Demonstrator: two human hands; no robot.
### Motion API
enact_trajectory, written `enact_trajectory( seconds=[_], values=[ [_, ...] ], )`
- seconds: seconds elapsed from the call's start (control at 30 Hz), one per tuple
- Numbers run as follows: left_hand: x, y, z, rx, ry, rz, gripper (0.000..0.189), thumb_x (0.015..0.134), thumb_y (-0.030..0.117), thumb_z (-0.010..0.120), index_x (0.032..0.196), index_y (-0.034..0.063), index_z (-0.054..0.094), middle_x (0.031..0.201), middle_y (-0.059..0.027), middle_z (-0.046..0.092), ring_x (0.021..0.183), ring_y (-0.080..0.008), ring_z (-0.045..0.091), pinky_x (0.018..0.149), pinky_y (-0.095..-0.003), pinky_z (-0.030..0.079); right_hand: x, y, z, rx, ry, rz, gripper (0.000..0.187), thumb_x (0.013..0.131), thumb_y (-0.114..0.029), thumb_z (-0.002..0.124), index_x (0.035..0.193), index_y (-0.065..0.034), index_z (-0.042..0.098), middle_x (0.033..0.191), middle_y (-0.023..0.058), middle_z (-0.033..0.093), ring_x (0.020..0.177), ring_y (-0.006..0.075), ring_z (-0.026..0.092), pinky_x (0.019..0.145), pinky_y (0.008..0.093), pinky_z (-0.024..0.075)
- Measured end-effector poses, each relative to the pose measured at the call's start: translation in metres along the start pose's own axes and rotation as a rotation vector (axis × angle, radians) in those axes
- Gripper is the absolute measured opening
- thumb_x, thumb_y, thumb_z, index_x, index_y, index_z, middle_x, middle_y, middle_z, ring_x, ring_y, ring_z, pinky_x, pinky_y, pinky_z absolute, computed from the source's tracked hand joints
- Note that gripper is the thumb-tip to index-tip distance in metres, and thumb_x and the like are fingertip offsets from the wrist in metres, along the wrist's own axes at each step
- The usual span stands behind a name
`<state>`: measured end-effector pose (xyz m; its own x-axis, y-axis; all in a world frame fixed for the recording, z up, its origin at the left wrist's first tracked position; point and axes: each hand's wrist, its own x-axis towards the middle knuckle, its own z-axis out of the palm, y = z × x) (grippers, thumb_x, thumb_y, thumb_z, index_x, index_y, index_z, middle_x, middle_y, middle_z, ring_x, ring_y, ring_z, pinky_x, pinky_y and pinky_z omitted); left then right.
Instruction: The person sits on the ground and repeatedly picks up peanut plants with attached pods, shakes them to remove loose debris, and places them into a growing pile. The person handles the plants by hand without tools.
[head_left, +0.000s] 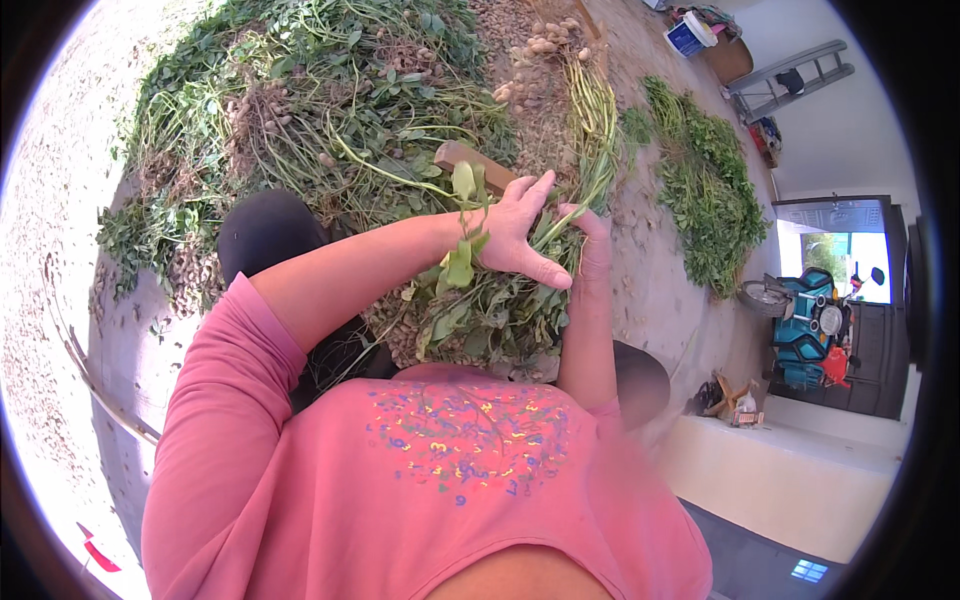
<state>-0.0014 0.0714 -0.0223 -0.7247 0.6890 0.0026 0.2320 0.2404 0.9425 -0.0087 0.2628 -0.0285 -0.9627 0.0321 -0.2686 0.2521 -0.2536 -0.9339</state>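
My left hand (525, 236) reaches in from the left with fingers spread, just beside my right hand. Curled around green stems, my right hand (589, 225) holds a bundle of peanut plants (592, 120). The bundle's stems run away from me, with pods (544, 41) near its far end; its leaves (487, 322) hang towards my lap. A loose leafy stem (463, 262) lies across my left wrist. Behind my left hand a wooden bar (472, 161) slants, partly covered. The right palm is hidden.
A large heap of peanut plants (337, 97) lies ahead and left, and a smaller green pile (705, 187) to the right. Loose peanuts (45, 300) cover the sunlit ground at left. Farther right are a ladder (795, 75), a bucket (688, 36) and a teal motor vehicle (806, 322).
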Motion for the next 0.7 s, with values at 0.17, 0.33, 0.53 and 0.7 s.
enact_trajectory(
  seconds=[0.17, 0.33, 0.53, 0.7],
  values=[
    [-0.002, -0.011, 0.029, 0.026, -0.055, -0.181, 0.129, 0.056, 0.06, 0.078, 0.143, -0.0001, 0.004, 0.143, -0.0307, 0.014, 0.133, -0.0414, 0.022, 0.108, -0.044, 0.027, 0.003, -0.015, -0.048, 0.547, -0.317, -0.047, 0.022, 0.078, -0.017, 0.058, 0.095, -0.0048, 0.053, 0.085, 0.0049, 0.056, 0.087, 0.0195, 0.054, 0.077, 0.0345, 0.0479],
    [-0.011, -0.003, 0.047, -0.231, -0.1, -0.024, 0.09, 0.081, 0.034, 0.068, 0.135, -0.0095, 0.011, 0.115, -0.0267, 0.053, 0.112, -0.0307, 0.052, 0.095, -0.0343, 0.041, -0.016, -0.014, -0.014, 0.97, -0.167, -0.157, 0.009, 0.084, -0.012, 0.051, 0.09, -0.0063, 0.05, 0.088, 0.0041, 0.052, 0.094, 0.0203, 0.054, 0.082, 0.0406, 0.0479],
    [-0.017, 0.016, 0.05, -0.459, -0.603, -0.221, 0.113, 0.081, 0.064, 0.053, 0.14, -0.002, -0.017, 0.144, -0.0283, 0.021, 0.131, -0.0344, 0.03, 0.106, -0.0388, 0.029, -0.037, -0.026, -0.079, 0.803, -0.158, -0.092, 0.013, 0.088, -0.018, 0.052, 0.094, -0.0064, 0.05, 0.087, 0.0047, 0.056, 0.093, 0.0213, 0.056, 0.082, 0.0395, 0.0487],
    [-0.016, -0.017, 0.058, -0.151, -0.618, -0.05, 0.109, 0.077, 0.072, 0.049, 0.141, -0.0054, 0.007, 0.14, -0.0301, 0.027, 0.129, -0.0369, 0.033, 0.106, -0.0391, 0.029, -0.044, -0.101, -0.135, 0.422, -0.359, -0.085, 0.027, 0.09, -0.028, 0.049, 0.103, -0.0041, 0.052, 0.09, 0.0077, 0.06, 0.082, 0.0228, 0.06, 0.072, 0.0395, 0.0507]
  ],
)
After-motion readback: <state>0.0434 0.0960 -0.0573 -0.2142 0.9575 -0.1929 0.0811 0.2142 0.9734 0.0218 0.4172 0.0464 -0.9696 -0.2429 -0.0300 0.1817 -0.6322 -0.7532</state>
